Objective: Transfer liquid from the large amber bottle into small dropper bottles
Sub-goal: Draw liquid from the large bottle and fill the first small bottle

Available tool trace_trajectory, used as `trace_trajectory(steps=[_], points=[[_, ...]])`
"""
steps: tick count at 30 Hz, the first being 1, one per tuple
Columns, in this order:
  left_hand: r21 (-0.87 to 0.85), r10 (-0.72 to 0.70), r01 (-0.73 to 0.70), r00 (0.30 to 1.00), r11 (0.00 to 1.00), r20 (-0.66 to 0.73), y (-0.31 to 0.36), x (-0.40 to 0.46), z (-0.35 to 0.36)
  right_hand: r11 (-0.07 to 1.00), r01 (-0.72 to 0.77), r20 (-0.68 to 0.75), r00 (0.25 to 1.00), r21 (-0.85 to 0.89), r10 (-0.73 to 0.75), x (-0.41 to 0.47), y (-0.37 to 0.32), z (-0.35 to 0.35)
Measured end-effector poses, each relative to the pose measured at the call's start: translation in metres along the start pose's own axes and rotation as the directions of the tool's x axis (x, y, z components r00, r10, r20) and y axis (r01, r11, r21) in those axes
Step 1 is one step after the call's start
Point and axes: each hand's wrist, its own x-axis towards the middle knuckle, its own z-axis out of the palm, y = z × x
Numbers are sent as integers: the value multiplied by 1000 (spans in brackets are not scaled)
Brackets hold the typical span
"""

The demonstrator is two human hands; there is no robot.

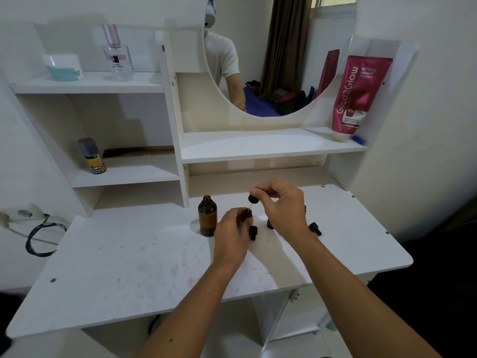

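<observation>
The large amber bottle (207,216) stands uncapped and upright on the white table (129,262), left of my hands. My left hand (232,235) grips a small amber dropper bottle (248,213), mostly hidden by the fingers. My right hand (282,206) pinches a black dropper cap (253,199) by its bulb, its glass tube just above the small bottle's mouth. A black dropper cap (253,233) lies by my left hand. Another small bottle (270,224) is partly hidden behind my right hand. A second loose black cap (315,228) lies to the right.
Shelves rise behind the table, holding a pink tube (357,95), a perfume bottle (118,54), a small yellow bottle (92,157) and a comb (139,151). A round mirror (278,55) hangs at the back. A black cable (38,236) hangs off the left.
</observation>
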Motion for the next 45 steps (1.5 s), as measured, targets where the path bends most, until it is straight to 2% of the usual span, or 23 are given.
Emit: trace_trajectory(steps=[5, 21, 25, 30, 35, 40, 45], points=[[-10, 0, 0, 1000, 1000, 4, -4, 1, 1, 999, 45, 17, 999, -23, -45, 0, 1, 3], [-47, -20, 21, 1000, 999, 24, -3, 0, -2, 999, 23, 16, 1000, -22, -23, -3, -1, 6], [-40, -55, 57, 997, 998, 48, 0, -9, -8, 998, 54, -32, 998, -33, -55, 2, -13, -4], [-56, -41, 46, 995, 997, 87, -4, -25, -32, 986, 161, -93, 982, -37, -164, 14, -36, -15], [-73, -55, 63, 992, 995, 112, -9, -40, -71, 981, 192, -132, 974, 32, -186, 18, -62, -5], [-92, -62, 70, 995, 993, 79, -20, -43, -105, 974, 177, -125, 979, 140, -160, 18, -81, 16], [-75, -122, 119, 992, 990, -34, -26, -33, -114, 971, 176, -91, 982, 160, -164, 19, -88, 31]])
